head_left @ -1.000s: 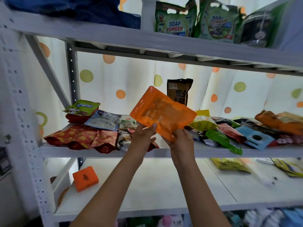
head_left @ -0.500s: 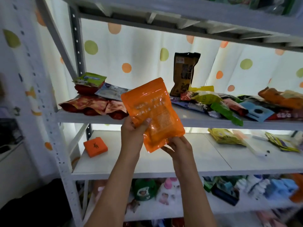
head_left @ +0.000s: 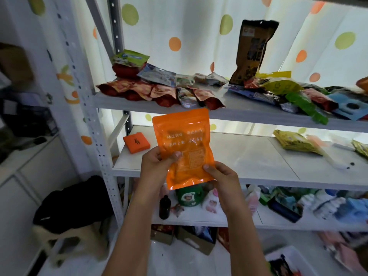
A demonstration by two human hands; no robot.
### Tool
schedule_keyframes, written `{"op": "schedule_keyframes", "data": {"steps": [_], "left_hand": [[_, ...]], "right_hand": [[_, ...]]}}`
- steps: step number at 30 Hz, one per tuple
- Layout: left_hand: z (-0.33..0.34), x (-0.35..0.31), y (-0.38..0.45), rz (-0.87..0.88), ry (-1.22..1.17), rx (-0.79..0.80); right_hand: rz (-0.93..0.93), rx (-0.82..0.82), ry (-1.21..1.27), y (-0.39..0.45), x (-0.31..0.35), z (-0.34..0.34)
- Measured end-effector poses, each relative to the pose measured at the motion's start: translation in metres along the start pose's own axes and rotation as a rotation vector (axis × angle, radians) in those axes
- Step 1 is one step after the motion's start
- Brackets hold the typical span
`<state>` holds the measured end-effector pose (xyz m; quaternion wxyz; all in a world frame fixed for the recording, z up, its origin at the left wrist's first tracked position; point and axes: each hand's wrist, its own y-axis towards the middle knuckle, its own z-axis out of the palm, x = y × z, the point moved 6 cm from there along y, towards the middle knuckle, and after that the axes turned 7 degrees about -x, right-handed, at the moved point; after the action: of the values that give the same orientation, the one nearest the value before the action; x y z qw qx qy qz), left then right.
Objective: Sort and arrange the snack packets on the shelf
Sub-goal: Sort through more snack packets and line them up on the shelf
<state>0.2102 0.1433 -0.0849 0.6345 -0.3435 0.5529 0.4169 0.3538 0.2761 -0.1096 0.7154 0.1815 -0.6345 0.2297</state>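
Note:
An orange snack packet (head_left: pixel 184 140) stands upright in front of me, below the level of the snack shelf (head_left: pixel 249 113). My left hand (head_left: pixel 154 165) grips its lower left edge, thumb on the front. My right hand (head_left: pixel 223 177) pinches its lower right corner. On the snack shelf lie several packets: red ones (head_left: pixel 139 91) at the left, a tall dark pouch (head_left: pixel 252 50) standing at the back, and yellow, green and blue ones (head_left: pixel 294 94) at the right.
The shelf below (head_left: pixel 239 154) holds an orange box (head_left: pixel 136 142) at the left and yellow packets (head_left: pixel 294 141) at the right. Bottles and cleaning goods fill the lower shelf (head_left: pixel 199 196). A white upright post (head_left: pixel 87 108) stands at the left, with a dark bag (head_left: pixel 69 204) beside it.
Both hands have brought the orange packet down from the snack shelf and turned it upright. My view has tilted down, so the lower shelves and floor now show.

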Motion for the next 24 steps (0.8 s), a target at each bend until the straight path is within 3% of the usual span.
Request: {"op": "schedule_keyframes", "data": {"steps": [9,24], "left_hand": [[-0.020,0.008,-0.002,-0.045,-0.108,-0.005],[-0.040,0.023,0.016,-0.037,-0.138,-0.060]], "right_hand": [[0.004,0.148,-0.083,-0.005,-0.005,0.034],[0.050,0.120,0.032,0.002,-0.021,0.064]]}}
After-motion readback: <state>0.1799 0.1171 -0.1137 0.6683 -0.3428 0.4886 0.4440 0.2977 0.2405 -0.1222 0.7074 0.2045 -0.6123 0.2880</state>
